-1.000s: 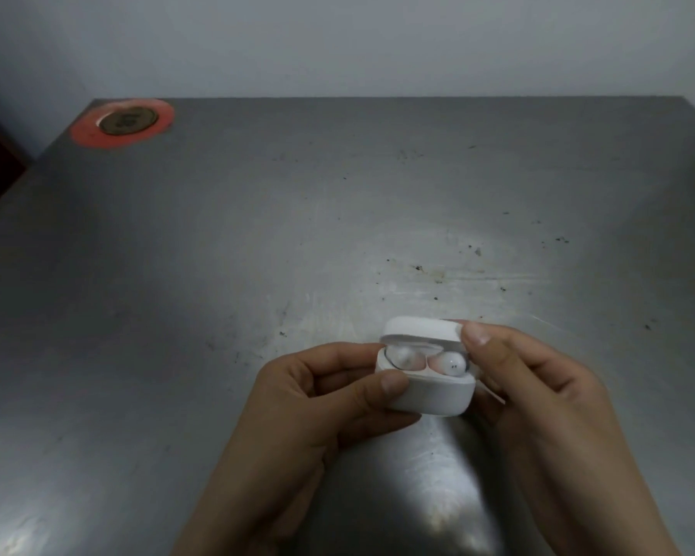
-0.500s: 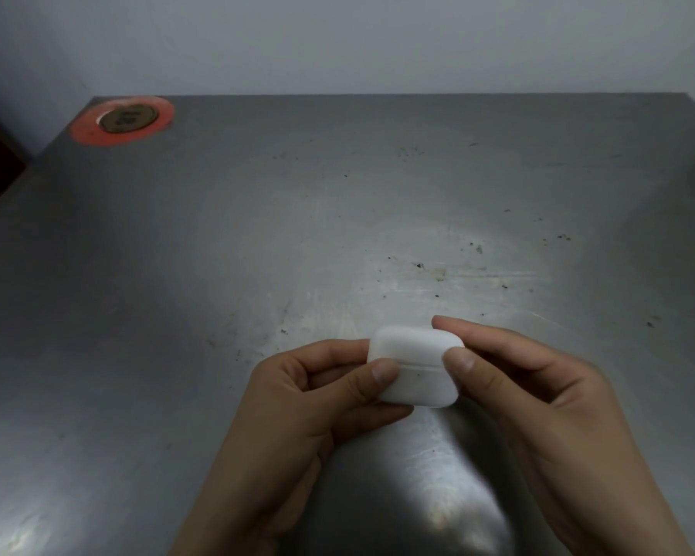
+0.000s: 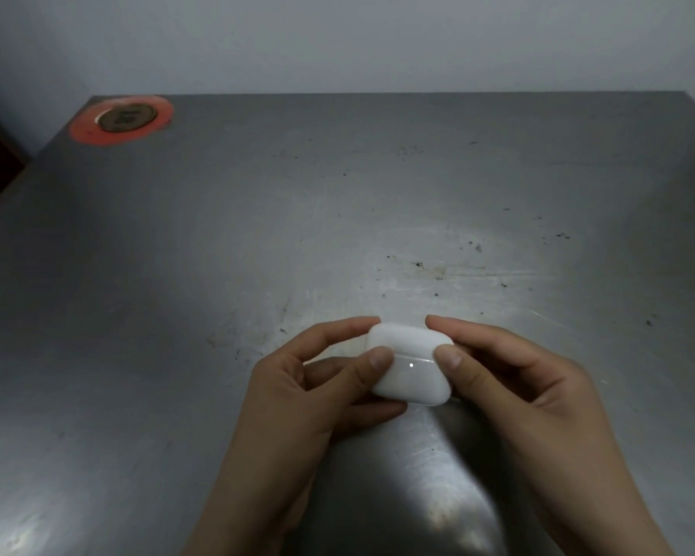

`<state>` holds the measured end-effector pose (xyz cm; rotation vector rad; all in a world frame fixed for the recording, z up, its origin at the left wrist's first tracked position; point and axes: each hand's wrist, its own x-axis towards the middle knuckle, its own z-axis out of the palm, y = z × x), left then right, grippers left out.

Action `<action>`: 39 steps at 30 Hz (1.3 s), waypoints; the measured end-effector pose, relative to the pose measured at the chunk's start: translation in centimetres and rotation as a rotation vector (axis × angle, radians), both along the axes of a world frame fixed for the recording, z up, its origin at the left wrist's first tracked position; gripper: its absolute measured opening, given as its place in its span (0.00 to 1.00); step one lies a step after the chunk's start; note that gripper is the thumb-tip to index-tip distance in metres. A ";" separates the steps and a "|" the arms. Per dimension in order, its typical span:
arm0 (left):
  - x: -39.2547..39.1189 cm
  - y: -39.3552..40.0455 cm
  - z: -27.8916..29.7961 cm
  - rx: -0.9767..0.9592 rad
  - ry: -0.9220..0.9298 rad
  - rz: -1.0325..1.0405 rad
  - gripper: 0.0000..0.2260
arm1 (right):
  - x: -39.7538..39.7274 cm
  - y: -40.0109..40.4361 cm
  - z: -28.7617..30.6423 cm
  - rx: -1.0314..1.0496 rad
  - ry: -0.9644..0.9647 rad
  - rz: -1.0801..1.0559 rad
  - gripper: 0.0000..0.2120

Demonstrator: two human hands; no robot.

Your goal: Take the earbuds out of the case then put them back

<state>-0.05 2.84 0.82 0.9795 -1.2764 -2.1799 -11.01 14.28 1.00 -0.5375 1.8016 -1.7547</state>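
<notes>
The left hand (image 3: 318, 379) pinches the white case (image 3: 410, 369) just above the steel table (image 3: 177, 274); the right hand (image 3: 510, 379) pinches its other side. The lid is shut, earbuds hidden. Which step this is, I cannot tell.

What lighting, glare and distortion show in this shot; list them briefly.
Head view: dim overall, with a bright patch on the metal table beyond the hands and streaky glare near the bottom; dark corners; the table's edges splay from the wide lens; the white case is held by left hand and right hand, its indicator dot lit.
</notes>
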 end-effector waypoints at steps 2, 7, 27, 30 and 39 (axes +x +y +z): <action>-0.2 0.2 -0.1 -0.024 -0.003 0.016 0.16 | 0.0 -0.1 -0.2 0.005 0.016 0.008 0.14; -0.3 0.0 -0.6 -0.035 -0.001 0.067 0.19 | -0.1 -0.1 -0.5 0.006 0.020 0.107 0.25; 0.4 -0.4 -2.6 -0.978 -0.430 -0.082 0.22 | -0.3 0.0 -2.6 0.322 0.499 0.093 0.22; 0.2 -0.6 -2.7 -1.029 -0.440 -0.049 0.19 | -0.4 -0.2 -2.6 0.344 0.570 0.088 0.22; 1.5 0.5 -0.1 -1.025 -0.430 0.060 0.13 | 0.4 0.7 -1.9 0.352 0.642 0.000 0.24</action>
